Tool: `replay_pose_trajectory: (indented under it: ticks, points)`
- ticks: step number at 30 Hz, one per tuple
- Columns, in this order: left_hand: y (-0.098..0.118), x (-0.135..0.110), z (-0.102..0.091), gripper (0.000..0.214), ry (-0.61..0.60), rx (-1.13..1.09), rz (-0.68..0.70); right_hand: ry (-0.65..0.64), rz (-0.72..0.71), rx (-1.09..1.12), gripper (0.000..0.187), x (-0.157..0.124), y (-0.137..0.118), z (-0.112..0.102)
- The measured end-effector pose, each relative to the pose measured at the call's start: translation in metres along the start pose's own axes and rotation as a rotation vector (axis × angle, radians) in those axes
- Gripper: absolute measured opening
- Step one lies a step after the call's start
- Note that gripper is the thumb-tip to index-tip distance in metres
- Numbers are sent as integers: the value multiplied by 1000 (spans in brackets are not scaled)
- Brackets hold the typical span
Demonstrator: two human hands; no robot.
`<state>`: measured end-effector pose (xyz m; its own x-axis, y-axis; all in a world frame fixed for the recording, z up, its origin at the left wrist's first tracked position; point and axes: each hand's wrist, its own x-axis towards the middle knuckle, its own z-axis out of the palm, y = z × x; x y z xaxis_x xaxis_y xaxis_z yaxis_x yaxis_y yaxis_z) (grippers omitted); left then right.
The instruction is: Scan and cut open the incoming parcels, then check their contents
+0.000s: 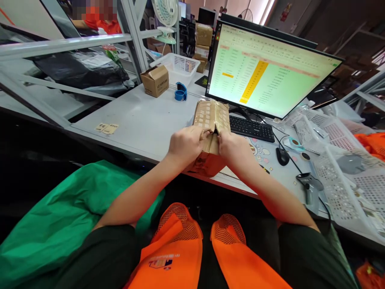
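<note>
A brown cardboard box (pixel 207 113) with strips of tape on its top sits at the front edge of the desk. Its top seam is parted at the near end, leaving a small dark gap. My left hand (pixel 187 145) is closed on the flap edge left of that gap. On the other side, my right hand (pixel 234 146) grips the opposite flap, fingers curled over its edge. Both sets of fingertips are partly hidden at the seam. What lies inside the box cannot be seen.
Behind the box stand a monitor (pixel 267 68) and a keyboard (pixel 252 128). A mouse (pixel 282 156), a barcode scanner (pixel 311 184) and white baskets (pixel 339 188) lie to the right. Farther left are a small carton (pixel 155 81), a blue tape dispenser (pixel 181 93) and a metal frame (pixel 136 36).
</note>
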<state>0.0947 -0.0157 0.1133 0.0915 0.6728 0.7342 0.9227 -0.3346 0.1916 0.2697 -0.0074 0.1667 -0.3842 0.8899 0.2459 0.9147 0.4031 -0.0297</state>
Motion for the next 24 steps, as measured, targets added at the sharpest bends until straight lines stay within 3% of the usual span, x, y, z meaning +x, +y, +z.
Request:
replay_pose_trajectory:
  ticks: [3, 5, 7, 9, 12, 15, 17, 20, 22, 24]
  points:
    - [-2, -3, 15, 44, 233, -179, -83, 327, 88, 277, 32, -16, 22, 22]
    - [-1, -2, 25, 44, 323, -303, -199, 487, 168, 489, 36, -29, 33, 30]
    - [1, 3, 33, 45, 341, -409, -285, 571, 250, 650, 40, -43, 36, 32]
    - [3, 11, 38, 44, 289, -484, -271, 597, 296, 731, 44, -56, 35, 30]
    - [1, 23, 35, 28, 173, -529, -117, 492, 178, 807, 54, -77, 39, 27]
    - [0, 35, 24, 31, 10, -480, 73, 379, 18, 838, 67, -95, 74, 36]
    - [3, 41, 13, 25, -81, -392, 167, 329, 179, 646, 68, -102, 115, 51]
    - [10, 48, 0, 15, -125, -256, 241, 97, 494, 293, 51, -106, 178, 83]
    - [15, 51, -3, 18, -160, -231, 303, -43, 525, 233, 46, -106, 201, 104]
    - [16, 52, 2, 19, -211, -209, 353, -94, 501, 228, 41, -108, 210, 119]
